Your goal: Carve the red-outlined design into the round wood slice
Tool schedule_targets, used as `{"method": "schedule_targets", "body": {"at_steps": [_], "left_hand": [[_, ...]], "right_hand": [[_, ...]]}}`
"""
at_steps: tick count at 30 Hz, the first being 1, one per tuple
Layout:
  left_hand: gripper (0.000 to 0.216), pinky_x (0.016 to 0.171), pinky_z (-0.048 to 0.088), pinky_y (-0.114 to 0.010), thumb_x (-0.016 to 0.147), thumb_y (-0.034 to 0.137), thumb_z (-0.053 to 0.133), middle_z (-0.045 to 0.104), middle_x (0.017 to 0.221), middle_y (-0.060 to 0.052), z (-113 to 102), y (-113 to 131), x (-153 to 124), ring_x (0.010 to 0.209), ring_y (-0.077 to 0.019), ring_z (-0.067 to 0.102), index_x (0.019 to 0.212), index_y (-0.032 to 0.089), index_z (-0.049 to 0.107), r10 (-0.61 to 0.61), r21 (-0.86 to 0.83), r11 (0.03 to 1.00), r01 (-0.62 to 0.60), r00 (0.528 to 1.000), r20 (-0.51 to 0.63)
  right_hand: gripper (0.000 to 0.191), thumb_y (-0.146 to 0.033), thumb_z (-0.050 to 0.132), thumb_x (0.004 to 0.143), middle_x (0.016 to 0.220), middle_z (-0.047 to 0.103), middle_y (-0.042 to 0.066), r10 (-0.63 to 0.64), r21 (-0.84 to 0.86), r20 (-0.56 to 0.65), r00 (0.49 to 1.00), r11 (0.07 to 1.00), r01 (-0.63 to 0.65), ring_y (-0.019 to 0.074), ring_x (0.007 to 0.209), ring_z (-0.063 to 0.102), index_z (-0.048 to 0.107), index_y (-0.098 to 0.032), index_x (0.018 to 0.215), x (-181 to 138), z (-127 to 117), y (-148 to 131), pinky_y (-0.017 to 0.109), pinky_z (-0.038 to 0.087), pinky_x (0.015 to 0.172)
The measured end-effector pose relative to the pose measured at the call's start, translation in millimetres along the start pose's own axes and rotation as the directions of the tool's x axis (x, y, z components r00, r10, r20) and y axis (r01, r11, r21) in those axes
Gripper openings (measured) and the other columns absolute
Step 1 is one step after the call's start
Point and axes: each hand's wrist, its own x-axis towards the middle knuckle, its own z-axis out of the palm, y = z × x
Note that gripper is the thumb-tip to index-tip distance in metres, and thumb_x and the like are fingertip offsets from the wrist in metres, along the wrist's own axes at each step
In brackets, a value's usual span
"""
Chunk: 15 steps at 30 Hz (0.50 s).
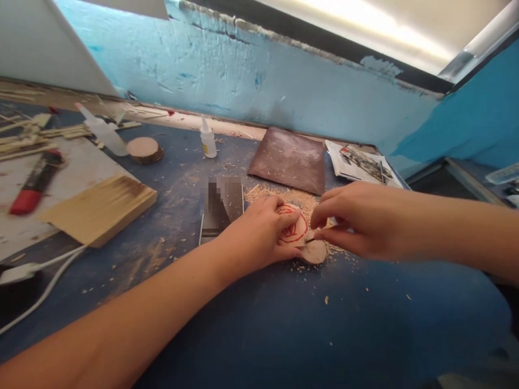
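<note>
My left hand (259, 232) is closed round a small round wooden piece (298, 229) with red lines drawn on its face, holding it down on the blue table (284, 324). My right hand (351, 219) is pinched on a small thin carving tool (310, 238) whose tip meets the wood at the piece's lower right edge. Most of the tool is hidden inside the fingers. Wood shavings (284, 195) lie heaped just behind the piece.
A brown leather pad (290, 159) lies behind the hands, a phone (221, 208) to their left. Further left are a wooden block (101, 208), a round wood slice (144, 149), two glue bottles (208, 139) (103, 132), a red marker (34, 183), wood strips. Papers (359, 162) sit back right.
</note>
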Motion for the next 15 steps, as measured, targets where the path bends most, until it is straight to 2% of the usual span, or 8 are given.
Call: {"method": "schedule_targets", "body": {"at_steps": [2, 4, 6, 8, 10, 12, 14, 15], "left_hand": [[0.058, 0.122, 0.055, -0.061, 0.085, 0.048, 0.103, 0.066, 0.139, -0.022, 1.2, -5.2, 0.0, 0.135, -0.0431, 0.065, 0.131, 0.016, 0.086, 0.017, -0.042, 0.999, -0.017, 1.000, -0.017], [0.059, 0.122, 0.055, -0.060, 0.083, 0.045, 0.105, 0.066, 0.140, -0.021, 1.7, -10.4, -0.1, 0.134, -0.0415, 0.066, 0.131, 0.017, 0.086, 0.041, -0.075, 0.996, -0.043, 0.999, -0.031], [0.059, 0.123, 0.055, -0.060, 0.082, 0.043, 0.106, 0.066, 0.142, -0.021, 1.7, -14.7, -0.1, 0.134, -0.0405, 0.066, 0.131, 0.018, 0.086, 0.060, -0.100, 0.993, -0.065, 0.997, -0.044], [0.057, 0.123, 0.056, -0.060, 0.082, 0.043, 0.106, 0.067, 0.143, -0.019, 1.8, -17.8, -0.1, 0.134, -0.0401, 0.066, 0.130, 0.020, 0.087, 0.067, -0.115, 0.991, -0.072, 0.996, -0.052], [0.058, 0.122, 0.056, -0.060, 0.082, 0.045, 0.105, 0.068, 0.141, -0.018, 2.4, -20.1, -0.1, 0.135, -0.0397, 0.067, 0.131, 0.022, 0.087, 0.066, -0.124, 0.990, -0.073, 0.996, -0.058], [0.056, 0.123, 0.055, -0.059, 0.082, 0.044, 0.105, 0.069, 0.142, -0.016, 3.4, -21.8, 0.0, 0.136, -0.0387, 0.066, 0.131, 0.025, 0.087, 0.073, -0.139, 0.987, -0.082, 0.995, -0.063], [0.051, 0.123, 0.056, -0.056, 0.082, 0.044, 0.105, 0.070, 0.143, -0.012, 4.5, -22.8, 0.3, 0.136, -0.0364, 0.067, 0.128, 0.029, 0.087, 0.076, -0.147, 0.985, -0.085, 0.995, -0.066], [0.049, 0.121, 0.058, -0.053, 0.082, 0.044, 0.105, 0.071, 0.141, -0.010, 5.0, -22.9, 0.4, 0.134, -0.0349, 0.068, 0.126, 0.032, 0.088, 0.068, -0.141, 0.987, -0.077, 0.995, -0.067]], "right_hand": [[0.018, -0.030, 0.072, 0.100, 0.078, 0.081, 0.002, 0.105, 0.121, -0.192, 0.976, 0.989, -0.083, 0.0180, 0.065, 0.068, 0.088, -0.025, 0.095, -10.5, 9.3, -7.1, 0.031, 0.042, 0.060], [0.023, -0.035, 0.072, 0.103, 0.071, 0.076, 0.002, 0.239, 0.343, -0.344, 0.908, 0.932, -0.116, 0.0166, 0.059, 0.064, 0.086, -0.023, 0.089, -15.4, 17.2, -14.3, 0.031, 0.042, 0.056], [0.029, -0.039, 0.076, 0.105, 0.059, 0.066, -0.001, 0.389, 0.641, -0.450, 0.804, 0.767, -0.013, 0.0144, 0.052, 0.058, 0.081, -0.022, 0.082, -16.6, 23.5, -18.7, 0.029, 0.040, 0.052], [0.034, -0.038, 0.073, 0.109, 0.049, 0.049, -0.006, 0.482, 0.847, -0.470, 0.740, 0.482, 0.224, 0.0118, 0.044, 0.050, 0.077, -0.024, 0.078, -14.8, 29.5, -18.8, 0.028, 0.040, 0.050], [0.038, -0.034, 0.066, 0.112, 0.048, 0.033, -0.009, 0.400, 0.893, -0.451, 0.798, 0.195, 0.406, 0.0100, 0.040, 0.039, 0.074, -0.024, 0.077, -9.0, 36.3, -15.7, 0.027, 0.037, 0.048], [0.040, -0.036, 0.061, 0.113, 0.050, 0.026, -0.009, 0.149, 0.896, -0.442, 0.885, 0.019, 0.444, 0.0094, 0.040, 0.028, 0.072, -0.022, 0.077, 1.9, 43.9, -12.0, 0.026, 0.030, 0.045], [0.045, -0.042, 0.059, 0.113, 0.052, 0.028, -0.008, -0.082, 0.892, -0.452, 0.888, -0.016, 0.452, 0.0102, 0.044, 0.027, 0.071, -0.021, 0.075, 16.2, 50.6, -10.0, 0.027, 0.027, 0.044], [0.048, -0.045, 0.058, 0.114, 0.054, 0.031, -0.007, -0.133, 0.890, -0.451, 0.882, 0.010, 0.457, 0.0112, 0.047, 0.031, 0.072, -0.021, 0.075, 23.1, 53.1, -10.2, 0.028, 0.029, 0.046]]}}
